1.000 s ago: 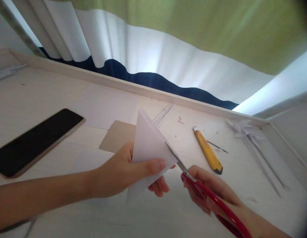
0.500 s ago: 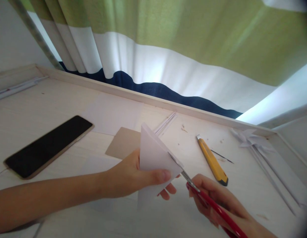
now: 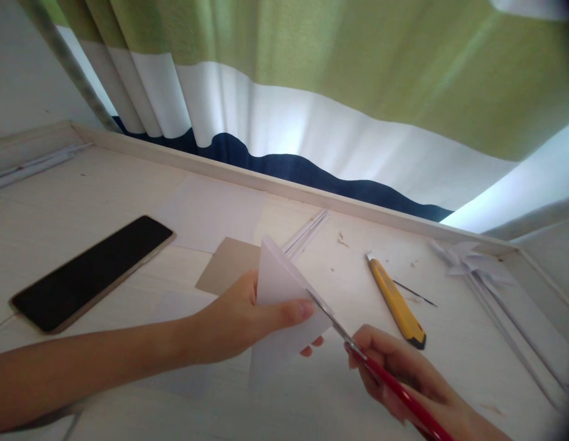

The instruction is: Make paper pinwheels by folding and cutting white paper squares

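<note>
Above the pale wooden table (image 3: pixel 128 184), near its front edge, your left hand (image 3: pixel 241 321) holds a folded white paper triangle (image 3: pixel 279 294), thumb across the near face and fingers behind, grip clamped on the sheet. Your right hand (image 3: pixel 403 373) is closed round the red-handled scissors (image 3: pixel 380 373); their steel blades meet the paper's right edge, nearly together, the tips hidden against the sheet.

Step in hand, as judged: a cut into the folded edge, part-way through. The next move calls for a steady hold on the paper and blades guided along the intended line, clear of your left thumb.

Also on the table:
- black smartphone (image 3: pixel 89 272), face up, at left
- brown card piece (image 3: pixel 226 266), just behind the paper
- yellow utility knife (image 3: pixel 397 301), right of centre
- white paper pinwheel on rolled sticks (image 3: pixel 468 260), far right
- green, white and navy curtain (image 3: pixel 312 92) hanging behind
</note>
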Demonstrator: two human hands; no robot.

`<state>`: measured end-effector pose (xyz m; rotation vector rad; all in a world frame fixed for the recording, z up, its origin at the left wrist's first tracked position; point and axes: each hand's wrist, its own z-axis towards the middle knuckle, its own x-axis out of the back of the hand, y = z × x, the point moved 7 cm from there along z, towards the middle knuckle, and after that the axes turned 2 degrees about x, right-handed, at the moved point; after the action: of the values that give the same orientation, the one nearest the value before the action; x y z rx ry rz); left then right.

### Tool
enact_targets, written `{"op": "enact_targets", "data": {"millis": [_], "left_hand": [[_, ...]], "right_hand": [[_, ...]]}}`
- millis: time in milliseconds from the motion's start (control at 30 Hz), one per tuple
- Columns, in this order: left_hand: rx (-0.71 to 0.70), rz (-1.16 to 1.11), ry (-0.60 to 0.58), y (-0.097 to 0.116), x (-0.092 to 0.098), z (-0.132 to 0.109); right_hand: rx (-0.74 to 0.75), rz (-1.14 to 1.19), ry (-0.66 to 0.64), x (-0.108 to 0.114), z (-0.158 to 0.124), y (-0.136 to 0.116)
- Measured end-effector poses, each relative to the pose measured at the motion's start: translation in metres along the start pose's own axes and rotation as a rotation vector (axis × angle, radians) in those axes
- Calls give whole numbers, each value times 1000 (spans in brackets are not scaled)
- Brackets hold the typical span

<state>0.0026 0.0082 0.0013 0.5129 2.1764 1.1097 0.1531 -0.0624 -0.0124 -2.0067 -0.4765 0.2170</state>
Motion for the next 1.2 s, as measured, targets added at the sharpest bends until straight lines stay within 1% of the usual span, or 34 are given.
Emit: {"op": "enact_targets", "data": {"millis": [167,300,400,500,567,667,733,867,1033,1200], "left_hand": [[3,-24,-29,-2,-2,1],[10,-27,-37,-3,-3,1],[13,-48,-36,-6,-4,2],[-6,-63,-45,-8,-6,2],[-21,-68,-49,-9,-6,3],[0,-55,-37,-10,-6,2],[18,-44,-27,-10,-5,1],[11,-30,-3,-8,-5,1],[4,-63,-39,-9,-7,3],[-54,-45,-49,-6,-7,3]], "right_hand": [[60,115,-83,-8,5,12],[44,143,-104,-10,5,25],[84,165,-129,-12,4,27],[70,176,-146,-14,4,29],[70,188,-152,-16,5,27],[61,208,-141,-18,7,18],[4,201,-143,-21,8,12],[-35,195,-152,-25,9,-1],[-42,129,-132,-23,6,0],[-16,125,-102,-19,5,7]]}}
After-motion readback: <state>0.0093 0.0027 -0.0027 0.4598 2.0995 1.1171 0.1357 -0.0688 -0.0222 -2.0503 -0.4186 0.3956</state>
